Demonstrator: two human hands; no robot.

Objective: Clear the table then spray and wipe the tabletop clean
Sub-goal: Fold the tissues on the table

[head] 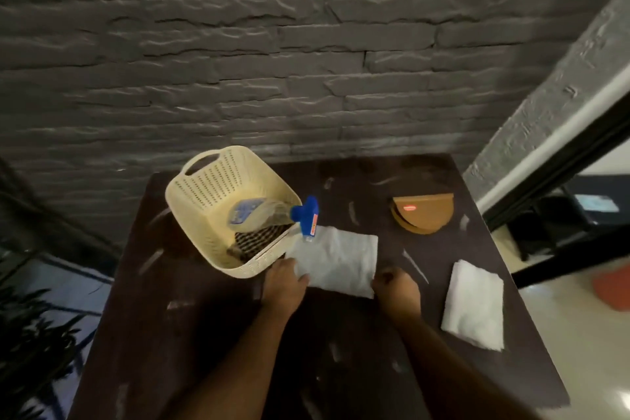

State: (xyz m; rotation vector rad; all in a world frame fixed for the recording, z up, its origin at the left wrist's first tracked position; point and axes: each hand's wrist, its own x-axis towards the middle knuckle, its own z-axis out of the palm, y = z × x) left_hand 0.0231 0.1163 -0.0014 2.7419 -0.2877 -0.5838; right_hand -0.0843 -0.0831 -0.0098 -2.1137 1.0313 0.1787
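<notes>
**Q:** So, what is on the surface (204, 334) and what are the hands doing?

**A:** Seen from above, a dark surface streaked with pale smears stands against a grey stone wall. Both hands are at a folded white cloth (335, 261) near the middle. The left hand (284, 285) pinches its near left edge. The right hand (397, 290) is curled at the near right corner; the blur makes it hard to say, but it seems to grip the cloth.

**Q:** Where are the other things?

**A:** A cream basket (204, 187) sits just left of the cloth, tilted. Inside it lie a checked rag (259, 239) and a spray bottle (259, 215), whose blue nozzle (308, 213) hangs over the rim above the cloth's far corner. A brown holder (424, 213) sits further right, and a second cloth (475, 305) lies near the right edge.

**Q:** What could go wrong?

**A:** Lifting the cloth could catch the nozzle and tip the bottle out or upset the tilted basket. The second cloth, so near the edge, could be knocked to the floor.
</notes>
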